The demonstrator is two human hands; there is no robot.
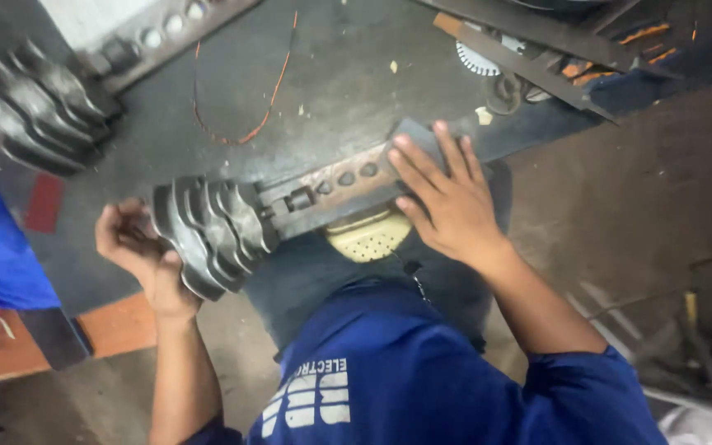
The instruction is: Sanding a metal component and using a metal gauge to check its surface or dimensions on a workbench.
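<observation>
Steadying a finned metal rotor (212, 235) at the tabletop (339, 99) edge, the left hand (138, 251) cups the finned end while the right hand (447, 194) presses flat, fingers spread, on its bar; it looks heavy, rigid, sharp-edged.

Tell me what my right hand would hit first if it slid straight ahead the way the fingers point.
Probably the small pale scrap on the dark metal table, just beyond the fingertips of the right hand; depth is unclear.
</observation>
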